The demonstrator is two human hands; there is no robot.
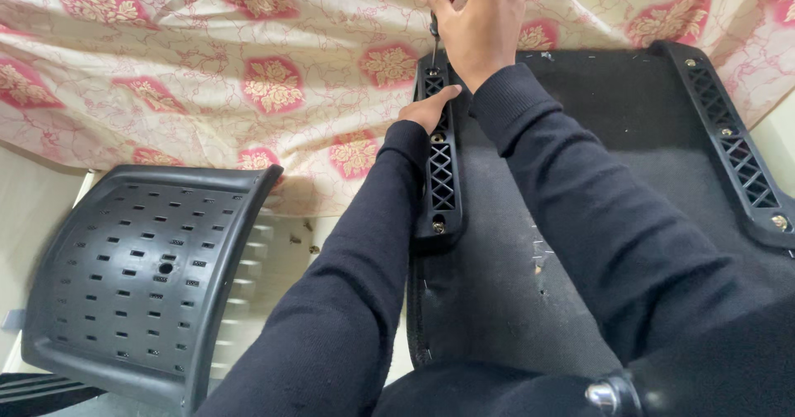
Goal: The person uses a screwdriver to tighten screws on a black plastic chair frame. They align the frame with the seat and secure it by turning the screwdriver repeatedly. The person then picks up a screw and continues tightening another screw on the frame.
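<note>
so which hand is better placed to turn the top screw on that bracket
The right hand: it grips the screwdriver upright, with the tip at the top screw of the black bracket. The left hand only rests against the bracket's side.

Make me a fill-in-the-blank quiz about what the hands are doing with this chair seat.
1. The right hand grips a ____ pointed down at the lattice bracket.
2. The left hand rests on the ____ bracket of the seat.
3. The perforated backrest lies to the ____ of the seat.
4. The floral cloth has red and ____ flowers.

Missing words: screwdriver; left; left; cream
</note>
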